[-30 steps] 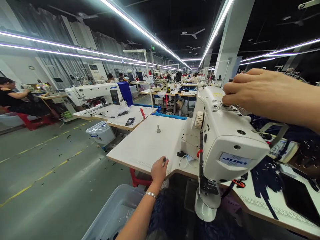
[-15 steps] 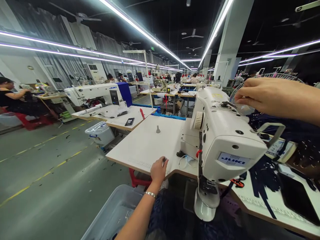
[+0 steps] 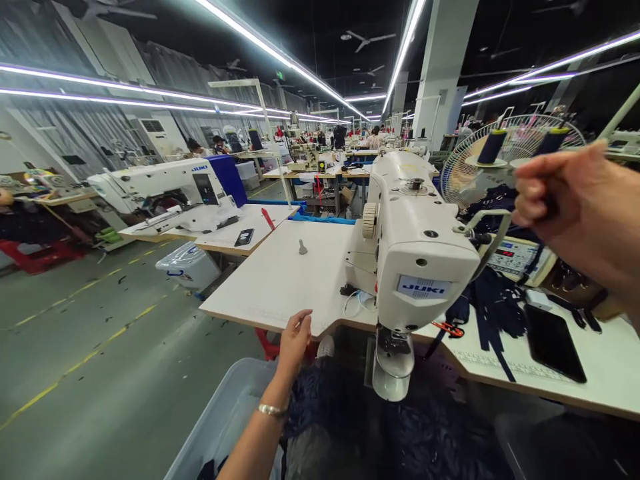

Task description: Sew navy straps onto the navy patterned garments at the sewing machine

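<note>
A white Juki sewing machine (image 3: 420, 233) stands on a white table (image 3: 280, 280) in front of me. My left hand (image 3: 294, 340) rests on the table's near edge with its fingers curled over it, holding nothing I can see. Raised to the right of the machine, my right hand (image 3: 575, 200) has its fingers pinched together on something dark that I cannot make out. Two dark thread cones (image 3: 493, 147) stand behind it, in front of a fan (image 3: 465, 173). Dark blue fabric (image 3: 490, 313) lies right of the machine and over my lap (image 3: 350, 420).
A black phone (image 3: 554, 343) lies on the table at right, beside a control panel (image 3: 517, 257). A grey plastic bin (image 3: 225, 427) sits at lower left. Another machine (image 3: 165, 193) and table stand further left, across a grey floor aisle. Other workers sit far back.
My right hand has lifted off the knob on top of the machine and drawn back to the right. The view has shifted right. My left hand stays at the table's edge.
</note>
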{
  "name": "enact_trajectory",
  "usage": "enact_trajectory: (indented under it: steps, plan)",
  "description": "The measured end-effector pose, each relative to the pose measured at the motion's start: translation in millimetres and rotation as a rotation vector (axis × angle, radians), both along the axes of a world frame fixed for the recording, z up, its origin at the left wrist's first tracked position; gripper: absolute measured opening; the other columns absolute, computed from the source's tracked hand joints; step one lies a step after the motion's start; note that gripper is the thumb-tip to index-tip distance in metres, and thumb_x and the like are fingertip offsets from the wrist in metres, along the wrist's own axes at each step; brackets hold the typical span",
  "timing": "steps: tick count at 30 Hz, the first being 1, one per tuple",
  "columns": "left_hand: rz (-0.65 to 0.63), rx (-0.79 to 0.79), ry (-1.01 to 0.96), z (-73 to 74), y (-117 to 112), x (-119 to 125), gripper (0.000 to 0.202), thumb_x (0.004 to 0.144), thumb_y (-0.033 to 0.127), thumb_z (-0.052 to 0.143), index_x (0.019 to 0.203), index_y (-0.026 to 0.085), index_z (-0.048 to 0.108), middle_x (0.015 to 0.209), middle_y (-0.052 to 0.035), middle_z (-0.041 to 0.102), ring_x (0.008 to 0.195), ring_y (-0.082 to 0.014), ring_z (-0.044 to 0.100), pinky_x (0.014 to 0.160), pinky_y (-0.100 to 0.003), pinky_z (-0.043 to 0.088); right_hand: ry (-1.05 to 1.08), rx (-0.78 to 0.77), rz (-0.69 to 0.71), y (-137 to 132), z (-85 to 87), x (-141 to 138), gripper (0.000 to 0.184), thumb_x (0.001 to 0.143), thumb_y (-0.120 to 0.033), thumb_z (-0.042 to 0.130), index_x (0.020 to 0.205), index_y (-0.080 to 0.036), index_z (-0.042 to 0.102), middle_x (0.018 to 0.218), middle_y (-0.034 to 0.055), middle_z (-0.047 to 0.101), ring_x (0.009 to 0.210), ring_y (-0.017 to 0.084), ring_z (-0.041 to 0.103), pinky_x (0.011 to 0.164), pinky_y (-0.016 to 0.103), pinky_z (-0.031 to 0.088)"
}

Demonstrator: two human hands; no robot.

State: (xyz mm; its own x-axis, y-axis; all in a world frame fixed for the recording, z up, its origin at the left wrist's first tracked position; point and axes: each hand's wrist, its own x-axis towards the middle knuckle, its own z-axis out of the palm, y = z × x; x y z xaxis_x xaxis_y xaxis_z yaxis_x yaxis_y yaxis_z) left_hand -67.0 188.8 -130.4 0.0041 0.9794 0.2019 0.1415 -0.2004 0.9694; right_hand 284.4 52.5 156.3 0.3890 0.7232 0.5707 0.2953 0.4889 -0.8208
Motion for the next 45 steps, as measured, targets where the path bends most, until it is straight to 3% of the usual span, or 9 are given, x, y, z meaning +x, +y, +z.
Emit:
enact_trajectory:
  steps: [6, 10, 13, 18, 22, 26, 34, 40, 45]
  plan:
    - [-0.333, -0.009, 0.001, 52.5, -73, -12, 0.037, 0.092, 0.044, 0.055, 0.117, 0.019, 0.063, 0.082, -0.0022, 0.06, 0.063, -0.011, 0.057, 0.063, -0.024, 0.049, 0.88, -0.244, 0.049, -67, -148.7, -22, 0.056, 0.072, -0.065, 0.068, 0.094, -0.013, 0.071, 0.082, 0.0035, 0.054, 0.068, 0.011, 0.054, 0.061, 0.021, 0.055]
    - [-0.757, 0.141, 0.192, 89.0, -118, 21, 0.033, 0.093, 0.032, 0.058, 0.125, 0.024, 0.054, 0.101, -0.0034, 0.063, 0.077, -0.0122, 0.064, 0.069, -0.022, 0.053, 1.297, -0.429, 0.108, -83, -201.4, -62, 0.049, 0.085, -0.056, 0.058, 0.108, -0.014, 0.068, 0.099, 0.0072, 0.061, 0.084, 0.016, 0.062, 0.076, 0.028, 0.059]
    - [-0.901, 0.543, 0.464, 97.9, -142, 60, 0.02, 0.095, 0.029, 0.056, 0.113, 0.021, 0.058, 0.107, -0.0051, 0.065, 0.095, -0.0139, 0.063, 0.082, -0.021, 0.051, 1.395, -0.431, 0.163, -86, -207.8, -83, 0.048, 0.091, -0.054, 0.049, 0.115, -0.016, 0.065, 0.105, 0.0068, 0.065, 0.088, 0.015, 0.064, 0.08, 0.029, 0.058]
    - [-0.805, 0.99, 0.883, 93.5, -156, 99, 0.021, 0.099, 0.019, 0.043, 0.111, 0.018, 0.06, 0.139, -0.0052, 0.052, 0.11, -0.0191, 0.055, 0.091, -0.031, 0.048, 1.317, -0.519, 0.208, -95, -208.3, -103, 0.053, 0.087, -0.063, 0.049, 0.116, -0.022, 0.065, 0.119, 0.005, 0.066, 0.108, 0.016, 0.063, 0.088, 0.023, 0.054]
    - [-0.841, 0.91, 0.886, 87.8, -155, 104, 0.023, 0.1, 0.019, 0.039, 0.115, 0.017, 0.057, 0.136, -0.0074, 0.054, 0.113, -0.0211, 0.055, 0.094, -0.033, 0.047, 1.124, -0.573, 0.287, -103, -218.9, -112, 0.057, 0.088, -0.067, 0.043, 0.122, -0.025, 0.062, 0.131, 0.0047, 0.061, 0.128, 0.017, 0.05, 0.099, 0.024, 0.047]
    - [-0.913, 0.638, 0.562, 80.1, -155, 97, 0.02, 0.1, 0.022, 0.043, 0.116, 0.014, 0.051, 0.124, -0.0119, 0.061, 0.117, -0.0195, 0.056, 0.099, -0.031, 0.045, 0.658, -0.621, 0.285, -108, -231.7, -105, 0.045, 0.092, -0.056, 0.047, 0.122, -0.026, 0.063, 0.131, 0.0071, 0.061, 0.124, 0.024, 0.054, 0.103, 0.038, 0.046]
    - [-0.809, 0.077, 0.322, 77.2, -154, 81, 0.022, 0.092, 0.028, 0.059, 0.112, 0.019, 0.059, 0.1, -0.0031, 0.069, 0.083, -0.0126, 0.065, 0.075, -0.02, 0.051, -0.3, -0.411, 0.018, -107, -237.5, -83, 0.014, 0.087, -0.035, 0.061, 0.094, -0.036, 0.072, 0.092, -0.0023, 0.073, 0.082, 0.019, 0.07, 0.074, 0.027, 0.057]
    - [-0.849, 0.276, 0.427, 72.7, -153, 81, 0.024, 0.095, 0.027, 0.055, 0.116, 0.017, 0.059, 0.109, -0.0073, 0.066, 0.099, -0.016, 0.063, 0.089, -0.024, 0.049, -0.535, -0.153, 0.018, -112, -240.0, -88, 0.025, 0.086, -0.019, 0.06, 0.103, -0.036, 0.068, 0.093, 0.0022, 0.071, 0.085, 0.022, 0.066, 0.074, 0.036, 0.055]
    - [-0.827, 0.4, 0.418, 65.1, -155, 84, 0.025, 0.098, 0.026, 0.047, 0.116, 0.014, 0.059, 0.109, -0.0106, 0.064, 0.105, -0.0169, 0.061, 0.092, -0.026, 0.051, -0.454, -0.17, 0.343, -118, -240.0, -88, 0.028, 0.088, -0.014, 0.055, 0.103, -0.035, 0.064, 0.101, 0.001, 0.072, 0.087, 0.019, 0.067, 0.075, 0.032, 0.054]
